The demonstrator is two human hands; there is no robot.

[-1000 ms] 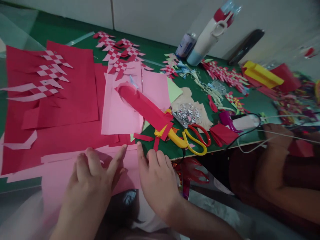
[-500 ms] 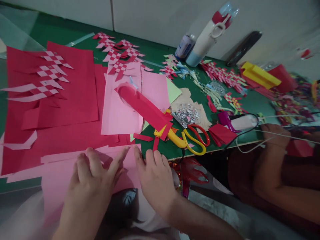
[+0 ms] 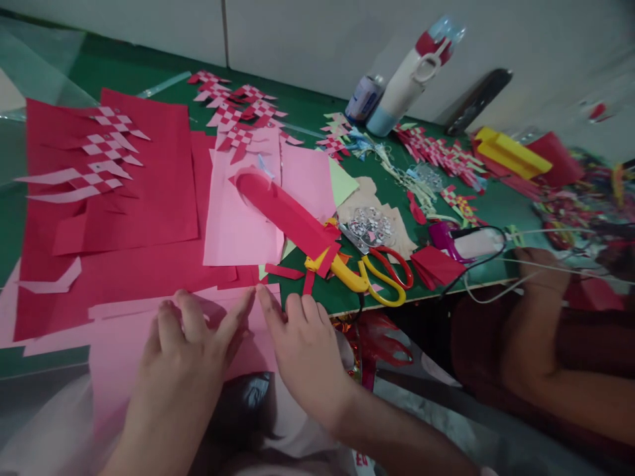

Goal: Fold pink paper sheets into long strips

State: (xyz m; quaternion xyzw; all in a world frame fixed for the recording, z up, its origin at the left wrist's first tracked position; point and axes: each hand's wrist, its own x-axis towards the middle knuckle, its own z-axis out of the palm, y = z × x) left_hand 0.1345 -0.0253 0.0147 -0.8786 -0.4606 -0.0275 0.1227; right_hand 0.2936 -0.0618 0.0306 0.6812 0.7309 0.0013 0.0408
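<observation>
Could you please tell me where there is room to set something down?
Bare green tabletop shows between the checkered paper fish and the can, and between yellow paper and white cord. Around the scissors it is crowded, and pink paper lies under both hands.

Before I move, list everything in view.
Table: one, green, beneath the papers
Red sheets: several, left
Pink sheets: several, centre and under the hands
Woven paper shapes: many, mostly red-pink, left to right
Red strip: one, over pink paper
Scissors: count unclear, red and yellow loops, table edge
Small pieces: many, silvery, beside scissors
Bottle: one, white-blue-red, by wall
Can: one, pale, beside bottle
Dark object: one, against wall
Yellow piece: one, right
Co-worker's arm: one, far right
Left hand: one, on pink paper
Right hand: one, same paper
</observation>
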